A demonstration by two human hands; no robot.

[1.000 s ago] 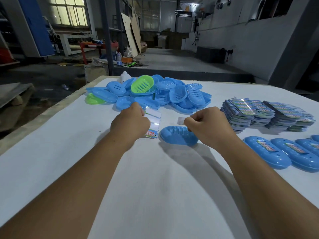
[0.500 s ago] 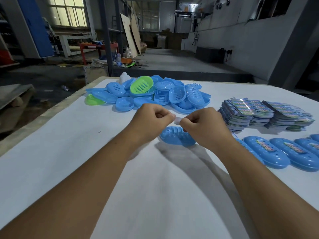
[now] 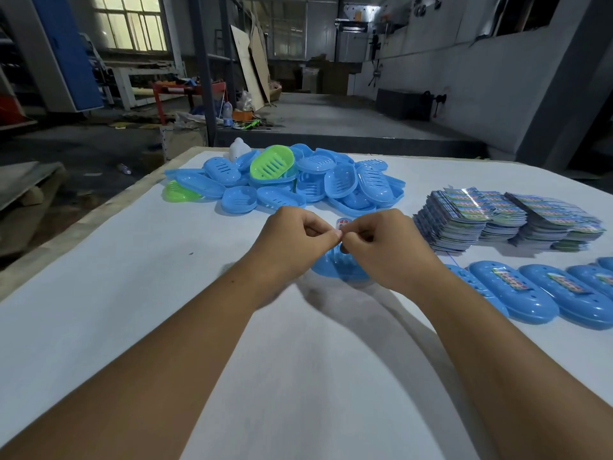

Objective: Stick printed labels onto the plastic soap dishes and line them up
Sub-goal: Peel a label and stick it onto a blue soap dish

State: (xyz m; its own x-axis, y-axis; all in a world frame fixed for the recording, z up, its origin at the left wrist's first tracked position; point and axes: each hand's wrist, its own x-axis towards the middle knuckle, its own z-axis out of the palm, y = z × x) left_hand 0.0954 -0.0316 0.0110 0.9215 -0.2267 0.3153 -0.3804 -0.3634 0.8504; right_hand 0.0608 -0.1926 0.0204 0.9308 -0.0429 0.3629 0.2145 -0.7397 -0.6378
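White table (image 3: 99,327), mid-frame: both hands, left hand (image 3: 292,240) and right hand (image 3: 391,247), pinch a label (image 3: 343,223) over the dish (image 3: 335,268), peeling, pressing down next.

left hand (image 3: 292,240): bare, no glove, ring or watch | right hand (image 3: 388,247): bare likewise | both forearms: uncovered, no sleeve in view | nails: short

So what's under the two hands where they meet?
A blue soap dish lies on the white table beneath the left hand and right hand, which pinch a small printed label. The hands cover most of the dish, so its top is unseen.
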